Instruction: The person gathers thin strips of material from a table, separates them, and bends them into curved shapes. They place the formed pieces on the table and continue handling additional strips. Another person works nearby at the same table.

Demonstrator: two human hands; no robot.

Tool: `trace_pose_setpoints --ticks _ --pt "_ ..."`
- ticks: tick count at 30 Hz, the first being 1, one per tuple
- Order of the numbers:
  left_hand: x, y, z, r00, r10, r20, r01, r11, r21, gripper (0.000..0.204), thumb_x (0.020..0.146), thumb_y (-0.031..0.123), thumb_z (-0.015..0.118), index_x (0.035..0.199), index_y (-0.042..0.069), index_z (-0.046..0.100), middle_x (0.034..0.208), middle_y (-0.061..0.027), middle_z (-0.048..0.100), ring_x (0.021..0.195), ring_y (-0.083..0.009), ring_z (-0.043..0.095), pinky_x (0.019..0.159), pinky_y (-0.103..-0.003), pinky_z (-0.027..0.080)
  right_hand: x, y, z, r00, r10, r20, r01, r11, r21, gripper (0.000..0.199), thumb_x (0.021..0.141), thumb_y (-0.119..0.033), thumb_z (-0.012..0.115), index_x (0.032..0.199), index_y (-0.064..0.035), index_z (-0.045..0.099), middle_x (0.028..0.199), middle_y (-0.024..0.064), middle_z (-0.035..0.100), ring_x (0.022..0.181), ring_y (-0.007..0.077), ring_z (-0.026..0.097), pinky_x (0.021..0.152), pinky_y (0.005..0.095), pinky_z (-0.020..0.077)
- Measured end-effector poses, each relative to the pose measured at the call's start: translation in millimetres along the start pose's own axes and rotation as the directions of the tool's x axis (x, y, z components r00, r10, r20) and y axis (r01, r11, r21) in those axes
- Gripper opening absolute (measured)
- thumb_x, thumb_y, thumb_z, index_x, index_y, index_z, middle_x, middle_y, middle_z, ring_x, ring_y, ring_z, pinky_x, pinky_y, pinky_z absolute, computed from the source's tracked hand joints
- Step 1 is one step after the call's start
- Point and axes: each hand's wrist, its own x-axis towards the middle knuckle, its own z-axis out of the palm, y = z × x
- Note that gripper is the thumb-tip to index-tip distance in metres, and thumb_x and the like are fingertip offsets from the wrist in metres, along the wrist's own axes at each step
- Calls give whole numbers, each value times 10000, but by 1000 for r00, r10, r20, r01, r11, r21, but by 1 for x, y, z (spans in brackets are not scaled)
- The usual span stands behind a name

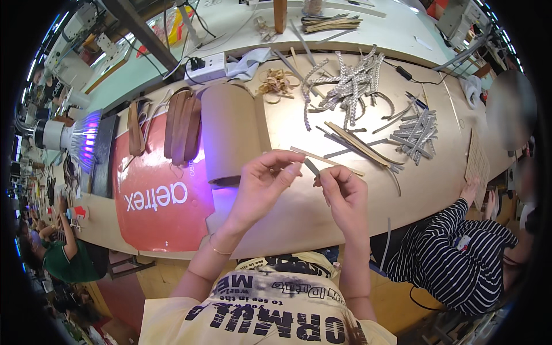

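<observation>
Slanting from upper left to lower right, a grey strip (311, 167) spans both pinching hands (346, 198).

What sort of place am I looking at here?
Most likely a workshop or factory floor for braided or leather-like goods: silvery braided strips are heaped on a long worktable, bundled brown strips lie at its left, and a person in stripes is beside it.

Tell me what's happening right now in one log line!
right hand: pinching grey strip | left hand: at strip's other end, contact unclear | tabletop: silver braided straps, brown roll
</observation>
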Motion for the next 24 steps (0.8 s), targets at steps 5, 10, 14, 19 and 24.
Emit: trace_pose_setpoints --ticks 5,10,14,19,24 --pt "-6 8 1 971 240 19 -237 939 249 101 883 18 678 981 -2 688 960 -63 681 839 -121 629 716 -256 490 1 -4 10 987 -162 -6 153 943 -295 162 902 -132 706 994 -3 673 833 55 655 737 97 586 662 230 453" --pt "-14 14 -2 691 703 167 -553 367 748 217 751 -15 750 958 37 705 927 -64 686 753 -185 657 620 -279 487 -13 -17 22 789 -604 -111 415 658 -629 135 853 -29 718 980 6 690 929 117 624 782 174 620 693 288 511" --pt "-19 10 1 681 682 267 -601 313 735 273 715 -32 754 977 28 706 929 -70 689 749 -193 666 619 -292 503 -34 -24 27 937 -347 -46 315 894 -317 112 875 -11 685 980 27 685 929 124 624 806 180 624 728 278 506" --pt "-24 -2 16 724 663 193 -573 422 702 258 730 -49 733 980 8 701 920 -84 683 713 -202 662 580 -290 525 -34 -27 24 931 -366 -7 333 854 -400 104 907 -10 636 987 46 674 935 123 622 812 201 629 738 280 498" --pt "-21 -7 17 732 656 184 -557 420 716 238 742 -55 725 970 7 697 907 -87 674 701 -206 653 575 -292 524 -32 -27 22 937 -349 -11 314 857 -407 109 904 -4 629 991 46 674 928 122 620 821 214 628 743 287 494"
